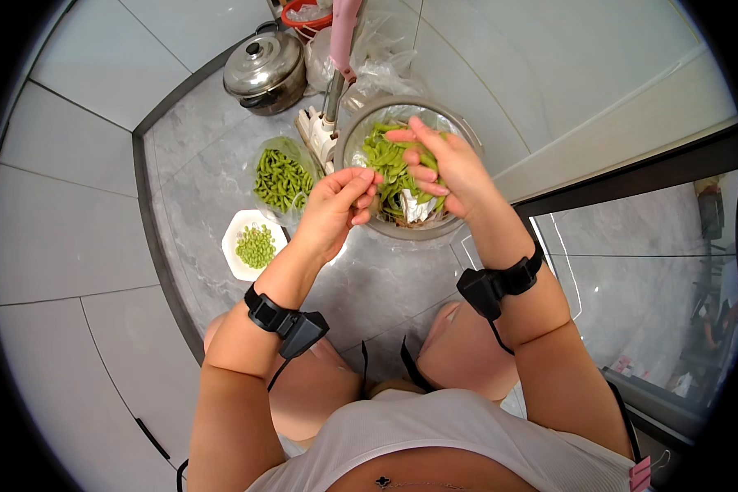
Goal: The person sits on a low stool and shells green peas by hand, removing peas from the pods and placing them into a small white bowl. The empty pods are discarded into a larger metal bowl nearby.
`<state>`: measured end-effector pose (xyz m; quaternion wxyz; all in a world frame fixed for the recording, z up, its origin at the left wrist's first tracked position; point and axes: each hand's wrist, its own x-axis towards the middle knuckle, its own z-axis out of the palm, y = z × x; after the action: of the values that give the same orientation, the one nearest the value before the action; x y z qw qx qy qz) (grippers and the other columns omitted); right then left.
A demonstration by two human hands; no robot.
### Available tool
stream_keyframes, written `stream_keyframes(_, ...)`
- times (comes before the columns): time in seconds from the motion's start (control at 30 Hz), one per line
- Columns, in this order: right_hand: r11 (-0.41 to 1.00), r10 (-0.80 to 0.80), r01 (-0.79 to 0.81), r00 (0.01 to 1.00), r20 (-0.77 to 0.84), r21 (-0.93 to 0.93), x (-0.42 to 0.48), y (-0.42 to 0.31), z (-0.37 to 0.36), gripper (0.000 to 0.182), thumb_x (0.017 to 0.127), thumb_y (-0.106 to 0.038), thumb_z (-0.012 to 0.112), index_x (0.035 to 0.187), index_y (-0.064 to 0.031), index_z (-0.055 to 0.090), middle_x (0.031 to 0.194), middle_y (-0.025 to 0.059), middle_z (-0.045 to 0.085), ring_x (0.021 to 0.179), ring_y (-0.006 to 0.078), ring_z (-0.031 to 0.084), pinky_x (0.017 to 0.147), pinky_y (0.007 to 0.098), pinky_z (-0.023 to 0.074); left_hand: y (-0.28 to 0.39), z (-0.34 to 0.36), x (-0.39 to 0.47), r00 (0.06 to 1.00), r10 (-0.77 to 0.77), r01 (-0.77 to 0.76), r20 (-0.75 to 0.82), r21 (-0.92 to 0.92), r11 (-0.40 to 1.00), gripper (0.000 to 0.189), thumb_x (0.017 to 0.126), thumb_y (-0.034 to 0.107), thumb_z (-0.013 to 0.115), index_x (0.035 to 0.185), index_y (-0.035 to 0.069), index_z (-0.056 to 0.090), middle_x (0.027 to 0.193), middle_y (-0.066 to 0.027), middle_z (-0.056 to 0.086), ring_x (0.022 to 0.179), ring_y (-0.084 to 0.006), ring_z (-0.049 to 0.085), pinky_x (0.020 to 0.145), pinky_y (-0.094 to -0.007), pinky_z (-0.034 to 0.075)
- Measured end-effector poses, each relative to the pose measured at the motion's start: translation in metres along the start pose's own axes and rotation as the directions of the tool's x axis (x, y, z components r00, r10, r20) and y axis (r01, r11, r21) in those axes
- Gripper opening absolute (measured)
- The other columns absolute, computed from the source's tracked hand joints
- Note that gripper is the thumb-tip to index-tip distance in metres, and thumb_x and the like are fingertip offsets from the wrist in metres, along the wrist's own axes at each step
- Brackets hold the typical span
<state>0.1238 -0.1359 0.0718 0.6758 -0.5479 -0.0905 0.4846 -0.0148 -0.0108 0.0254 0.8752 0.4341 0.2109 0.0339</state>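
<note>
My left hand (339,206) is beside the left rim of a grey bin (346,144), with the thumb and forefinger pressed together. No object can be made out between those fingertips. Over the bin, my right hand (458,169) has its thumb and forefinger stretched out. Green soybean pods (429,161) show between its curled fingers and palm. Below lie green pod shells (384,160) and a crumpled silvery wrapper (417,208) inside the lined bin. Left of the hands, a clear plastic bag (307,161) holds pods (280,183). Shelled beans (255,247) rest in a white angular dish (230,243).
A lidded steel pot (263,67) stands by the cabinets (67,240). Behind the bin are plastic bags (378,77), a red container (307,15) and a mop with a pink-and-metal handle (344,43). A glass door (633,270) is to the right. My bent knees flank the grey tiled floor (393,277).
</note>
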Motion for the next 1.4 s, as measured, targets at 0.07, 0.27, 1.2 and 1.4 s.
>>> stream_keyframes(0.07, 0.999, 0.052, -0.052, 0.996, 0.077, -0.005, -0.005, 0.006, 0.009, 0.047, 0.094, -0.038, 0.046, 0.114, 0.0045, 0.05, 0.064, -0.0014, 0.042, 0.043, 0.0036, 0.032, 0.034, 0.0186, 0.023, 0.003, 0.006, -0.001, 0.996, 0.082, -0.079, -0.027, 0.093, 0.993, 0.022, 0.089, 0.023, 0.059, 0.094, 0.002, 0.06, 0.072, 0.0038, 0.051, 0.058, -0.0027, 0.039, 0.047, -0.0172, 0.03)
stream_keyframes(0.27, 0.991, 0.125, -0.134, 0.967, 0.221, 0.027, -0.005, 0.024, 0.022, 0.038, 0.093, -0.04, 0.047, 0.096, -0.0026, 0.051, 0.066, 0.0014, 0.044, 0.043, 0.0053, 0.037, 0.032, 0.0189, 0.0224, 0.008, 0.014, -0.004, 0.987, 0.147, -0.122, -0.067, 0.29, 0.949, 0.019, 0.087, 0.021, 0.061, 0.097, 0.005, 0.062, 0.074, 0.0023, 0.059, 0.059, -0.0022, 0.046, 0.049, -0.0164, 0.03)
stream_keyframes(1.2, 0.941, -0.145, 0.174, 0.982, 0.118, -0.291, -0.01, 0.0, 0.01, 0.016, 0.082, -0.011, 0.067, 0.09, 0.0013, 0.062, 0.054, -0.0024, 0.048, 0.043, 0.0026, 0.038, 0.038, 0.0187, 0.0236, 0.02, 0.003, -0.009, 0.982, 0.182, -0.167, -0.053, 0.215, 0.962, 0.015, 0.083, 0.014, 0.066, 0.093, 0.003, 0.062, 0.077, -0.0026, 0.063, 0.055, -0.0017, 0.04, 0.048, -0.0165, 0.029)
stream_keyframes(1.4, 0.925, -0.134, 0.16, 0.986, 0.099, -0.343, -0.006, 0.002, 0.004, 0.014, 0.075, -0.009, 0.069, 0.083, 0.0012, 0.063, 0.065, -0.0013, 0.056, 0.051, 0.0029, 0.046, 0.044, 0.0188, 0.0351, 0.016, 0.002, -0.008, 0.975, 0.211, -0.177, -0.075, 0.32, 0.931, 0.013, 0.08, 0.013, 0.07, 0.087, 0.004, 0.064, 0.075, -0.0006, 0.063, 0.054, -0.0013, 0.041, 0.048, -0.0157, 0.031)
